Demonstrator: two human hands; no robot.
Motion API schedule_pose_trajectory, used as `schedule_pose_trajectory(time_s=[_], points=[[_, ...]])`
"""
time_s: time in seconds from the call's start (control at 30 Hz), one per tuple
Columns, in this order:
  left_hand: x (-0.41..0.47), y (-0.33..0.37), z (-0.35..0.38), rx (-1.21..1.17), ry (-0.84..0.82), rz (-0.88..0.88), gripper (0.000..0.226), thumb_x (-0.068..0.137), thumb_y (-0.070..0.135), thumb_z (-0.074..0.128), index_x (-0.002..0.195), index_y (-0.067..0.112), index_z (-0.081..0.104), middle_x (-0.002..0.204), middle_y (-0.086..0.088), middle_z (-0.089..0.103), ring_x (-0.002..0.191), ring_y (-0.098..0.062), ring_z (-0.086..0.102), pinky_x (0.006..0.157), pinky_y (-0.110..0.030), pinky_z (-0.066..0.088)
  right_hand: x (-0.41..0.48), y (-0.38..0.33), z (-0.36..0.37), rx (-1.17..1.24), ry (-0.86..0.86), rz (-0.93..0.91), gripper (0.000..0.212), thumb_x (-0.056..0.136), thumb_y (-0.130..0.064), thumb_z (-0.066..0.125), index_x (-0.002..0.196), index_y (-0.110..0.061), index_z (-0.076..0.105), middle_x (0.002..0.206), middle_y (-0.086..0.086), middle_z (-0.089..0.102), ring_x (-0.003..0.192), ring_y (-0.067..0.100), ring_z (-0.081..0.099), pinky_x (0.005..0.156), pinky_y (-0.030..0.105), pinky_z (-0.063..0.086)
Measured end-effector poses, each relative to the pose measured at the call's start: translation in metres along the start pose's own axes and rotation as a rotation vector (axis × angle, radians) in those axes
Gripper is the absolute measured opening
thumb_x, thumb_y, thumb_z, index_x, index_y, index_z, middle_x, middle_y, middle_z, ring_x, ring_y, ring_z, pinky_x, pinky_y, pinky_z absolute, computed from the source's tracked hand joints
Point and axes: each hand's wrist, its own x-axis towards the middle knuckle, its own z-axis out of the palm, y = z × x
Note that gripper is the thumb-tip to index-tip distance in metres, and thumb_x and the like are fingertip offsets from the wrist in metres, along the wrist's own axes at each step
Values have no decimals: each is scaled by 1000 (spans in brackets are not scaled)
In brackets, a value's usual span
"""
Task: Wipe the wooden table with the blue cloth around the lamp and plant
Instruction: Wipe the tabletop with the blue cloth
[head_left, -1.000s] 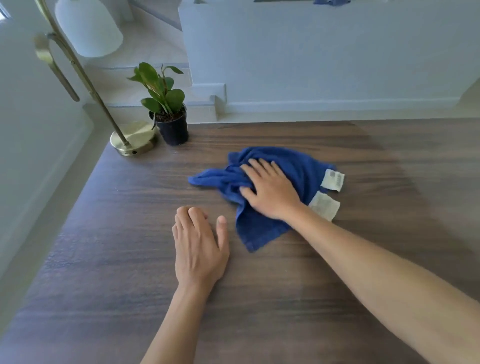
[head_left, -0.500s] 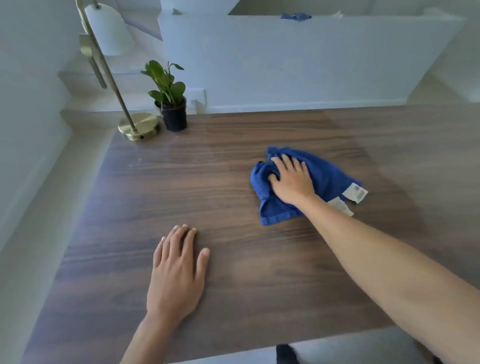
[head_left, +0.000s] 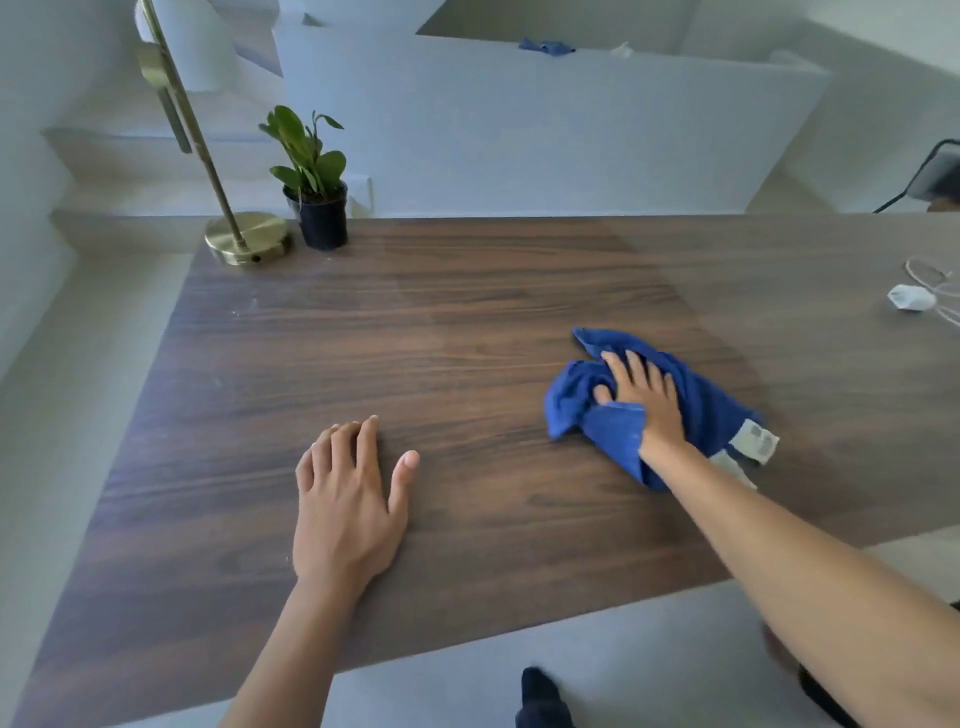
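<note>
A crumpled blue cloth (head_left: 706, 400) with white tags lies on the dark wooden table (head_left: 467, 322), right of centre. My right hand (head_left: 644, 400) presses down on it, fingers spread over the folds, thumb tucked into the fabric. Flat on the bare wood near the front edge rests my left hand (head_left: 348, 499), fingers apart, holding nothing. At the far left corner stand a brass lamp (head_left: 247, 239) with a white shade and a small green plant (head_left: 317, 197) in a black pot, side by side.
A white charger and cable (head_left: 911, 297) lie at the table's right edge. A white half wall (head_left: 545, 130) runs behind the table, with another blue cloth on top. Pale floor shows beyond the left and front edges.
My right hand has slid the blue cloth to the right across the table, away from the plant and lamp. The left hand stays flat on the wood. The view has pulled back.
</note>
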Motion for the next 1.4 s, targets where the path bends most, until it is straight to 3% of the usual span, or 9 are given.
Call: schedule_pose_trajectory(time_s=[0.17, 0.3, 0.43, 0.57, 0.73, 0.87, 1.1, 1.23, 1.4], points=[[-3, -1, -3, -111, 46, -27, 71, 93, 60, 17, 142, 12, 37, 142, -14, 40, 134, -31, 35, 111, -46, 26, -77, -109, 29, 7, 72, -434, 63, 85, -51, 35, 137, -22, 54, 146, 10, 49, 131, 34, 49, 108, 53, 35], [-6, 0, -5, -216, 94, -77, 71, 94, 59, 17, 144, 13, 35, 146, -14, 35, 134, -33, 34, 111, -47, 25, -170, -44, 14, 68, -120, -695, 57, 93, -47, 39, 149, -39, 29, 162, -11, 15, 150, 13, 7, 122, 39, 1], [-5, 0, -4, -226, 96, -58, 70, 94, 59, 15, 144, 14, 35, 140, -11, 42, 130, -30, 38, 110, -43, 25, -106, 34, -3, -9, -97, -410, 63, 86, -54, 21, 148, -39, 24, 160, -5, 18, 149, 23, 17, 121, 39, 2], [-6, 0, -4, -283, 119, -68, 73, 93, 61, 12, 143, 14, 37, 139, -9, 44, 129, -28, 39, 109, -40, 24, -47, -33, 10, -12, -46, 66, 64, 96, -54, 24, 154, -29, 14, 163, 6, 10, 148, 32, 11, 118, 53, 5], [-10, -4, -10, -539, 241, -174, 74, 92, 59, 12, 142, 12, 40, 139, -7, 46, 128, -22, 41, 104, -28, 24, -135, -160, 35, -18, 27, -481, 76, 85, -68, 31, 143, -22, 47, 152, 11, 40, 137, 39, 40, 111, 61, 27], [-16, -8, -12, -621, 276, -207, 73, 93, 60, 14, 142, 12, 42, 139, -4, 48, 128, -16, 41, 108, -31, 28, -182, -103, 18, 28, -132, -755, 69, 89, -69, 30, 149, -36, 29, 162, -13, 11, 150, 14, 5, 122, 42, -1], [-21, -10, -14, -615, 283, -218, 75, 92, 64, 14, 138, 16, 47, 138, 4, 52, 128, -12, 41, 105, -25, 26, -57, -94, 15, -114, -146, -150, 65, 100, -46, 36, 153, -37, 0, 163, -6, -4, 150, 25, 3, 120, 52, 4], [-15, -9, -12, -564, 282, -246, 73, 90, 62, 18, 139, 15, 46, 140, 1, 51, 132, -18, 40, 110, -33, 27, -89, -182, 32, -157, 23, -309, 57, 86, -46, 54, 140, -32, 49, 147, 5, 49, 125, 34, 55, 95, 60, 47], [2, -8, -12, -495, 245, -260, 76, 88, 66, 21, 145, 19, 37, 150, -1, 39, 143, -20, 26, 117, -42, 20, -144, -143, 17, -28, -107, -761, 82, 81, -79, 29, 152, -41, 15, 163, -12, -5, 150, 18, -10, 119, 52, -7]])
